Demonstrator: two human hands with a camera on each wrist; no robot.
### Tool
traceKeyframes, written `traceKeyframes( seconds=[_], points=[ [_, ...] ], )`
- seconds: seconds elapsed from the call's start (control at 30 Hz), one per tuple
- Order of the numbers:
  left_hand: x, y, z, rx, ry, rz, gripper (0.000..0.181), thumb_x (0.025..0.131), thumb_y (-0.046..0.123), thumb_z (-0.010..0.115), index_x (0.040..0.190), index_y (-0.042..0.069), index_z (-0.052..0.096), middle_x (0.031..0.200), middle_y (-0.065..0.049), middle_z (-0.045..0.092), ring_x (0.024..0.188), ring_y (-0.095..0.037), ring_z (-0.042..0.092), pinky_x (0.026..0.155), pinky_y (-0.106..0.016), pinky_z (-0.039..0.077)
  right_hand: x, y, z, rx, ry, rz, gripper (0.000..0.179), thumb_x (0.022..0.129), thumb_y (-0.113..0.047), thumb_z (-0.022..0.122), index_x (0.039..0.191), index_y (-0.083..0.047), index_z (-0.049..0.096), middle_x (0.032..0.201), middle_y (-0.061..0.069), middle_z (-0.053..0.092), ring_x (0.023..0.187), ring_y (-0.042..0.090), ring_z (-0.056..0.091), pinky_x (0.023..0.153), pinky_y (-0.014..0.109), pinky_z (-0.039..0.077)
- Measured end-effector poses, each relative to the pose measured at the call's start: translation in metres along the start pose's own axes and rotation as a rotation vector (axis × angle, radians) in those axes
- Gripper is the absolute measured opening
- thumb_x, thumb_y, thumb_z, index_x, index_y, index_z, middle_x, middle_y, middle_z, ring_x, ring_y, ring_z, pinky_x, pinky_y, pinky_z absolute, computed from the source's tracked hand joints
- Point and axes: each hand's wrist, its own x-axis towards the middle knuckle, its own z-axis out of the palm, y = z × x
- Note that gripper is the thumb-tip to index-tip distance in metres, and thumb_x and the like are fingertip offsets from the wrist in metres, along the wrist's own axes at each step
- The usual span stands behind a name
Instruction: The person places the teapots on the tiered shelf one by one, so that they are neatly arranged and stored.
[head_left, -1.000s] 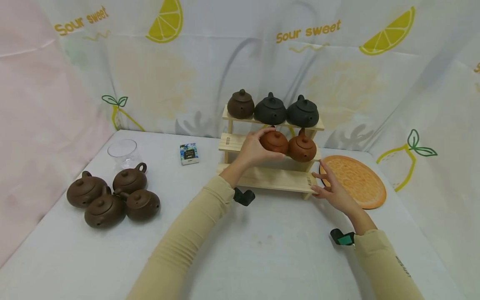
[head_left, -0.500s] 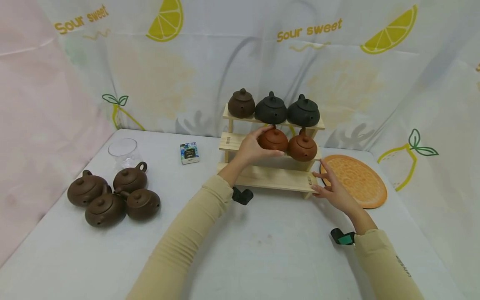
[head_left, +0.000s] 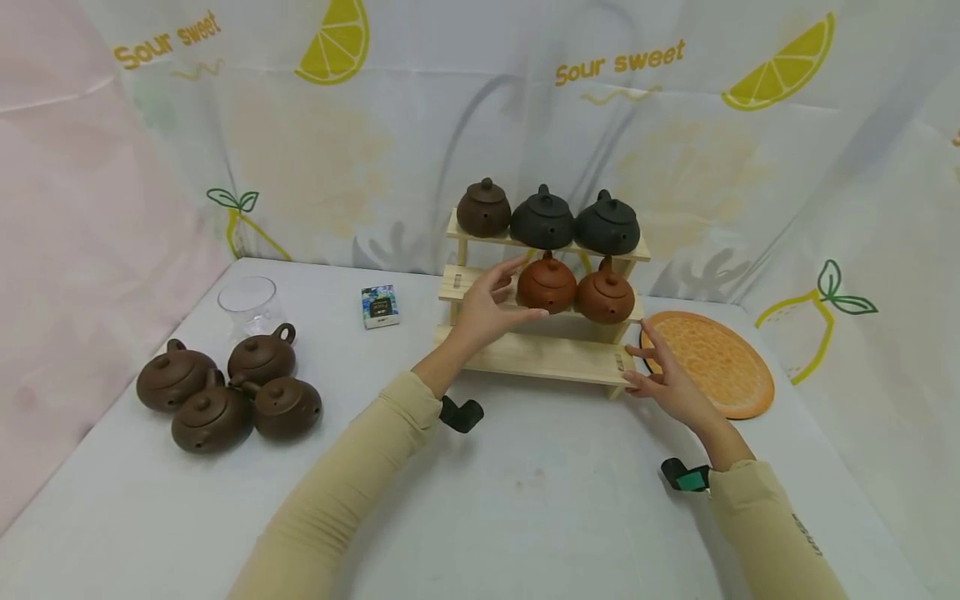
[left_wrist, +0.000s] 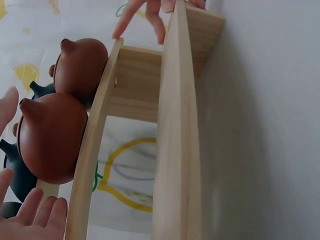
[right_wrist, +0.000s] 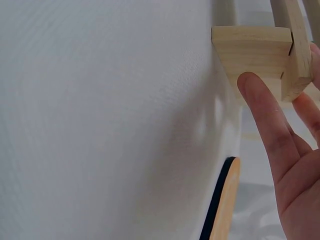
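A three-tier wooden display stand (head_left: 547, 354) bears two reddish-brown teapots on its middle shelf. Beside the left one (head_left: 547, 285) my left hand (head_left: 483, 312) is spread, with a gap between its fingers and the clay. The right reddish teapot (head_left: 605, 293) stands close against its neighbour. With thumb and fingers on either side of the bottom plank's right end, my right hand (head_left: 667, 383) holds the stand; one fingertip reaches up to the middle shelf. In the right wrist view the plank end (right_wrist: 295, 75) lies between its digits.
On the top shelf are a brown teapot (head_left: 483, 208) and two black teapots (head_left: 542, 218). Several brown teapots (head_left: 213, 417) cluster at the left, near a clear glass (head_left: 249, 304). A small patterned box (head_left: 379, 307) lies behind; a round pizza-patterned board (head_left: 708, 362) lies right of the stand.
My left hand has let go of the left reddish teapot and drawn back to the left. That teapot stays on the middle shelf. My right hand has kept its place.
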Motion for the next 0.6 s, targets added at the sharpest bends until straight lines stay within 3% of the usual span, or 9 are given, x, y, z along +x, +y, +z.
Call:
traceKeyframes(
  seconds=[0.2,0.3,0.6],
  points=[
    [-0.018,-0.005,-0.018,0.020,0.034,0.137,0.074,0.071,0.020,0.083,0.136,0.015,0.048,0.135,-0.003,0.045,0.123,-0.023,0.044,0.096,-0.027,0.040,0.000,-0.002,-0.001,-0.008,-0.006,0.016,0.087,0.093,-0.012,0.057,0.149,-0.030,-0.007,0.141,0.031,0.027,0.086,0.039,0.063,0.072,0.029,0.053],
    [-0.030,-0.004,-0.031,0.024,0.039,0.173,0.072,0.071,0.017,0.082,0.135,0.012,0.048,0.134,-0.006,0.046,0.122,-0.022,0.044,0.096,-0.031,0.040,-0.001,-0.002,-0.001,-0.014,-0.004,0.005,0.087,0.093,-0.009,0.056,0.150,-0.028,-0.008,0.140,0.032,0.027,0.085,0.040,0.063,0.071,0.031,0.054],
    [-0.062,-0.001,-0.070,0.076,0.070,0.176,0.074,0.069,0.010,0.083,0.134,0.005,0.047,0.133,-0.014,0.047,0.122,-0.026,0.044,0.097,-0.036,0.040,-0.001,-0.002,0.000,-0.015,-0.002,0.002,0.089,0.092,-0.006,0.057,0.150,-0.027,-0.008,0.139,0.033,0.027,0.082,0.040,0.063,0.070,0.031,0.054]
  ],
)
